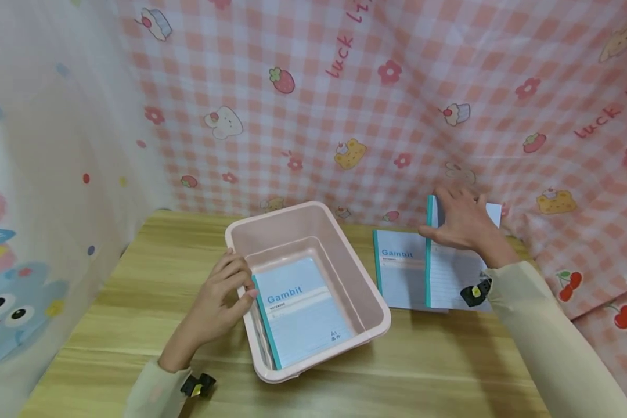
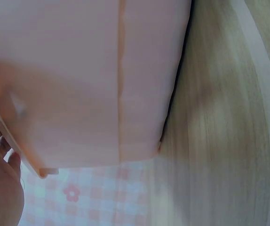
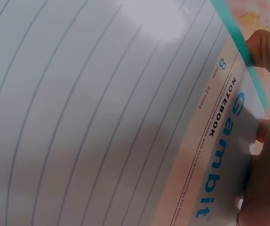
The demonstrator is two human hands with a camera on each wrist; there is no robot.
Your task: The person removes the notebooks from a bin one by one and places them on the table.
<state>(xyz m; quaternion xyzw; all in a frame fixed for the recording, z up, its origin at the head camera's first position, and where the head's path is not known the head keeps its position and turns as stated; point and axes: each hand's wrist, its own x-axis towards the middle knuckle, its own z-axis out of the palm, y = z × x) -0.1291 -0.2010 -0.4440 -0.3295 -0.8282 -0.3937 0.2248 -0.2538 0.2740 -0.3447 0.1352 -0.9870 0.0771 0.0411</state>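
Note:
A pink plastic basin (image 1: 287,233) stands on the table, and a pale blue Gambit notebook (image 1: 303,331) with a teal spine lies inside it. My left hand (image 1: 222,302) grips the basin's left rim; in the left wrist view, that hand (image 2: 3,188) is at the rim beside the outer wall of the basin (image 2: 69,132). To the right, my right hand (image 1: 465,220) holds a second notebook (image 1: 457,284) by its top end, thumb on the spine. This notebook (image 3: 102,108) fills the right wrist view. It partly covers another notebook (image 1: 402,278) lying on the table.
The wooden table (image 1: 120,290) ends at a pink checked cloth (image 1: 313,116) hanging behind it. A white printed cloth (image 1: 47,145) hangs along the left side. Each wrist has a small black device strapped on.

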